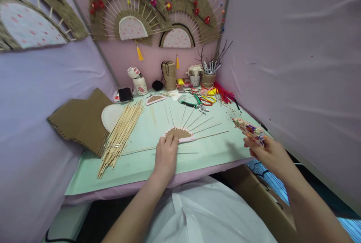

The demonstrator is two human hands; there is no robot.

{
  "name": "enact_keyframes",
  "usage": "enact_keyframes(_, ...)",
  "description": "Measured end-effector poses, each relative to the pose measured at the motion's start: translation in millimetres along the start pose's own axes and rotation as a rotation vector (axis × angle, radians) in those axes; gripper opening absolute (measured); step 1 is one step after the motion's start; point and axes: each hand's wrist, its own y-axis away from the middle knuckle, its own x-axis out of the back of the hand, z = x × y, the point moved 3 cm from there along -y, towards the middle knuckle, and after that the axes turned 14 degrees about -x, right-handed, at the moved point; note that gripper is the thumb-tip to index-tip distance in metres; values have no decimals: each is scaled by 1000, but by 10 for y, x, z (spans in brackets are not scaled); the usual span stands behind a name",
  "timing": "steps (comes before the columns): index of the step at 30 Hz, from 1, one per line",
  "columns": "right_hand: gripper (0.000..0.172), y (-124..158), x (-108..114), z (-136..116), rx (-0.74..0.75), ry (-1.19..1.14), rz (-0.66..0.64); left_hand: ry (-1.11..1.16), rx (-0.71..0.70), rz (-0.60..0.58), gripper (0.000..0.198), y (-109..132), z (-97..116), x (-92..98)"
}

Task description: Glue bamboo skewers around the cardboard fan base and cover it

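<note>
A brown cardboard half-circle point(178, 133) with a pink-and-white rim lies on the table, thin wooden sticks point(194, 121) fanning out from its curved side. My left hand point(167, 151) is on its lower left edge, fingers bent and close together, hiding that corner. Off to the right, my right hand point(265, 153) is wrapped round a glue gun point(249, 129) covered in a colourful pattern. The gun's nozzle points left, above the table and apart from the half-circle. A few loose sticks point(141, 149) lie beside my left hand.
A large bundle of sticks point(121, 138) and cardboard sheets point(80, 119) lie left. Green-handled pliers point(194, 104), scissors point(208, 100), a twine spool point(169, 76) and a pot of pens point(209, 79) are toward the back. Finished fans point(184, 10) hang on the back wall.
</note>
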Motion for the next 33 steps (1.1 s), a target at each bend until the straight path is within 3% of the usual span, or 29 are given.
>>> enact_keyframes(5,38,-18,-32,24,5,-1,-5,30,53,-93,29,-101,-120,46)
enact_keyframes(9,38,-23,-56,14,2,0,-30,151,73,-233,49,-301,-312,163)
enact_keyframes(14,39,-16,-30,26,-16,-19,-47,293,45,-378,46,-482,-504,182)
enact_keyframes(24,41,-18,-2,56,-42,-35,-63,436,49,-320,55,-423,-584,150)
enact_keyframes(29,40,-8,30,36,-13,-8,-21,467,6,-264,48,-372,-490,199)
enact_keyframes(33,41,6,56,13,-17,14,-23,523,-48,-282,46,-488,-330,183)
